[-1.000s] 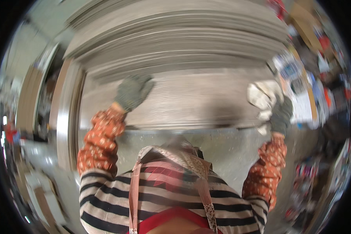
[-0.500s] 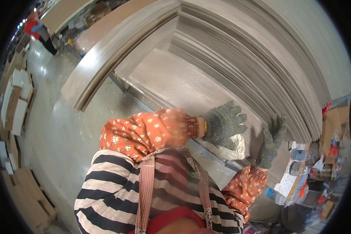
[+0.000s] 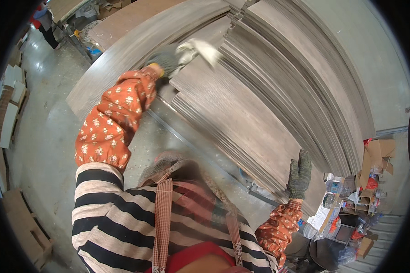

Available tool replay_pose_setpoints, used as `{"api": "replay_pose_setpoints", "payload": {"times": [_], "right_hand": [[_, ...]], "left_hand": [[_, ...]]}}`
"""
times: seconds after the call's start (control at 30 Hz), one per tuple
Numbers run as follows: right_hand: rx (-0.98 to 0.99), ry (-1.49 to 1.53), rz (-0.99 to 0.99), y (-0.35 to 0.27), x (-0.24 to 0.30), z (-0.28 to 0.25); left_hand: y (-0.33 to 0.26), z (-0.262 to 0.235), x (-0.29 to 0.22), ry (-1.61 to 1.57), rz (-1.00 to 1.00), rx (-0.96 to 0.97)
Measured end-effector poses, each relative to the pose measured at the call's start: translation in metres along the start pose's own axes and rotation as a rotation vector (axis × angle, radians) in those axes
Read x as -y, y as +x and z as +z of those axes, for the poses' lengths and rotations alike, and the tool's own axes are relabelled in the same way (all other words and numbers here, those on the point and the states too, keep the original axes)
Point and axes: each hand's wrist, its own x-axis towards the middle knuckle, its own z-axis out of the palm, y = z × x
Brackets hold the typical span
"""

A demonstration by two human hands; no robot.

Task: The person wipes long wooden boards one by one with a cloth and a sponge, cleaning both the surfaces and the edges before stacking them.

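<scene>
Grey wood-look planks are piled in front of me. My left hand (image 3: 165,63), in a dark grey knitted glove, is closed on a white cloth (image 3: 197,52) at the far left end of the near plank stack (image 3: 241,113). Both hand and cloth are smeared by motion. At the right end of that same stack, my gloved right hand (image 3: 299,175) lies on the top plank with its fingers stretched out and nothing in them. Orange floral sleeves cover both forearms.
Taller plank stacks (image 3: 300,86) rise behind, and more planks (image 3: 109,77) lie at the left. Cardboard boxes (image 3: 381,152) and clutter stand at the right. White panels (image 3: 14,111) are stacked at the far left. A person (image 3: 48,27) stands at the upper left.
My left hand has swept the cloth from near the right end of the planks to their far left end. My right hand has shifted slightly nearer; the whole view has moved.
</scene>
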Motion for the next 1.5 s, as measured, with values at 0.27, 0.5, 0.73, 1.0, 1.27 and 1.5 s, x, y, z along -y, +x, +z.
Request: {"api": "replay_pose_setpoints", "payload": {"times": [0.27, 0.5, 0.73, 1.0, 1.27, 1.5], "right_hand": [[-0.045, 0.056, 0.060, 0.001, 0.004, 0.004], [-0.066, 0.008, 0.032, -0.008, 0.014, -0.005], [-0.080, -0.102, 0.036, -0.001, 0.015, -0.007], [-0.183, -0.148, 0.274, -0.011, -0.008, -0.008], [-0.197, -0.226, 0.299, -0.061, -0.043, -0.010], [-0.124, -0.287, 0.054, -0.068, 0.049, -0.010]], "left_hand": [[-0.024, 0.023, -0.022, -0.298, 0.209, -0.700], [-0.091, -0.006, -0.047, -0.476, 0.192, -0.297], [-0.023, -0.008, -0.018, -0.010, 0.097, -0.204], [0.025, -0.027, -0.067, 0.515, 0.382, -0.544], [-0.052, -0.004, -0.020, -0.201, 0.086, 0.038], [-0.078, -0.019, -0.062, -0.324, -0.074, 0.098]]}}
